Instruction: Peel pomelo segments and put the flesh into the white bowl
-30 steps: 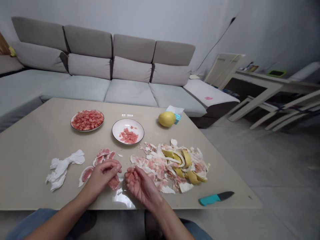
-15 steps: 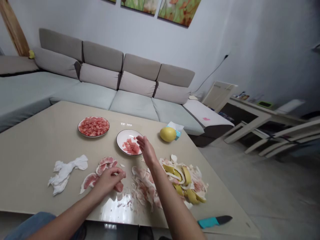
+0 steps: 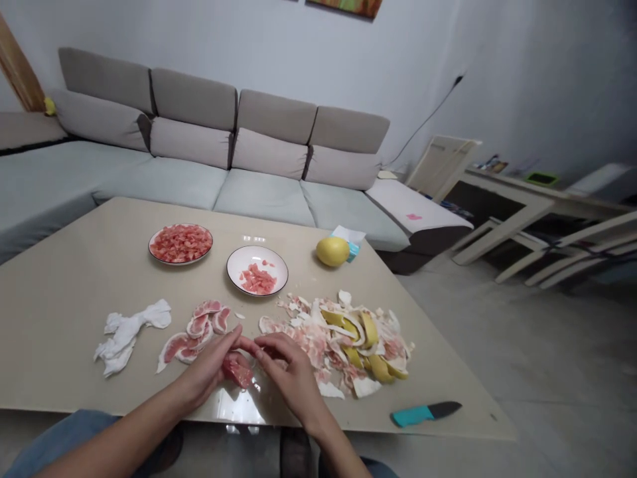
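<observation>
My left hand (image 3: 212, 365) is closed around a pink pomelo segment (image 3: 237, 374), which shows below its fingers just above the table's near side. My right hand (image 3: 288, 372) meets the left fingertips in a pinch; whatever lies between its fingers is too small or hidden to name. Beside the left hand are unpeeled pomelo segments (image 3: 196, 326) with white skin. Beyond both hands, small pink pomelo pieces (image 3: 259, 279) lie on a white dark-rimmed plate (image 3: 275, 260). Right of the right hand spreads a heap of pomelo peel (image 3: 343, 345), yellow rind and pale membrane.
A fuller plate of pomelo pieces (image 3: 181, 243) stands at the back left. A whole yellow pomelo (image 3: 332, 252) sits by a tissue pack (image 3: 353, 248). A teal-handled knife (image 3: 426, 413) lies near the right front edge. Crumpled tissue (image 3: 130, 335) rests at left; a sofa (image 3: 269, 197) stands behind.
My right hand has come back from over the nearer plate, its open fingers now pinched against my left fingertips. The left hand keeps the pomelo segment. The view has tilted down slightly.
</observation>
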